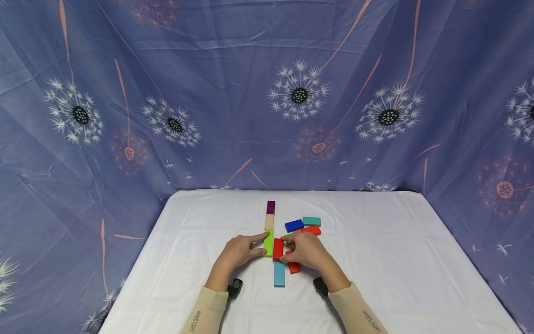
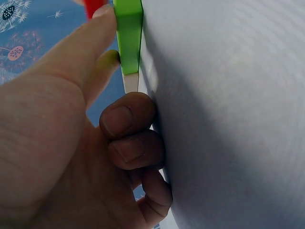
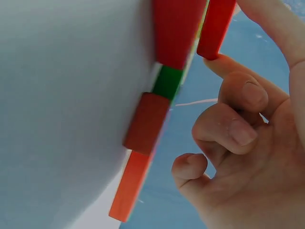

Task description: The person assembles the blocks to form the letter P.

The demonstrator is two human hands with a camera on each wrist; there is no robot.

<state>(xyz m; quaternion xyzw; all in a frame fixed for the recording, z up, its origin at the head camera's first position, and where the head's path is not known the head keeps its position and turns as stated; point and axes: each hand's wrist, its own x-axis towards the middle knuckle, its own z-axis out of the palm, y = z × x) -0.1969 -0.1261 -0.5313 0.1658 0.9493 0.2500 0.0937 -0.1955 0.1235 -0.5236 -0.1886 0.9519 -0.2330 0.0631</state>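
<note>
Head view: lime block (image 1: 269, 244), red block (image 1: 278, 249) between hands (image 1: 237, 253) (image 1: 309, 251).

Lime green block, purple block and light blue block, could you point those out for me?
Lime green block (image 1: 269, 242): head view, middle of its upper face.
Purple block (image 1: 271, 207): head view, its visible middle.
Light blue block (image 1: 279, 274): head view, middle of its upper face.

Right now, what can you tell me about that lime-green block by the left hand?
The lime-green block is a plain, smooth-looking oblong, perhaps painted wood, lying flat on the white cloth, its length running front to back. Its far end lines up with a pale wood-coloured block. The left hand touches it with index finger and thumb. A red block is just to its right; whether they touch is unclear.
</note>
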